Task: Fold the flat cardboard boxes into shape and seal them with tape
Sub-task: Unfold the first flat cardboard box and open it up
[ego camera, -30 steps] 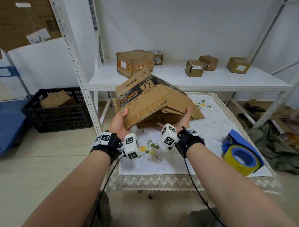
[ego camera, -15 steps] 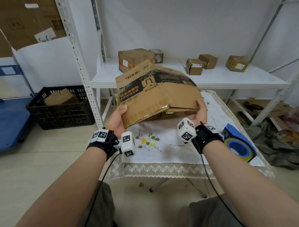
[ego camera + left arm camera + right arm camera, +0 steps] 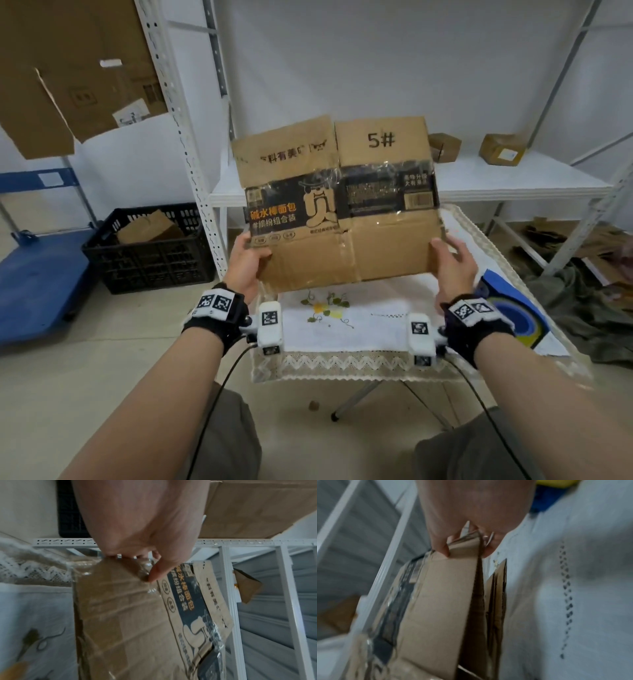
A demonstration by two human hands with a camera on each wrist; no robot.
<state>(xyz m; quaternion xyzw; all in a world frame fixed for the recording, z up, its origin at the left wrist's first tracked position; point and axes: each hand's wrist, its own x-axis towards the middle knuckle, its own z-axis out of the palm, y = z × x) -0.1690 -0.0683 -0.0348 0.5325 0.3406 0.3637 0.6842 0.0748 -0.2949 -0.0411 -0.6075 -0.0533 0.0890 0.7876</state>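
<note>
A flat brown cardboard box with a black printed band and "5#" on a top flap stands upright in the air above the small table. My left hand grips its lower left edge, thumb on the front. My right hand grips its lower right edge. In the left wrist view the box shows clear tape under my left hand. In the right wrist view my right hand pinches the box edge. A blue tape dispenser with yellow tape lies on the table's right side.
A white metal shelf behind the table holds small taped boxes. A black crate with cardboard and a blue cart stand on the floor at left. More cardboard and cloth lie at right. A white embroidered cloth covers the table.
Both hands lifted the flat box off the table and tipped it upright, its printed face now towards me. My right hand moved out to the box's right edge.
</note>
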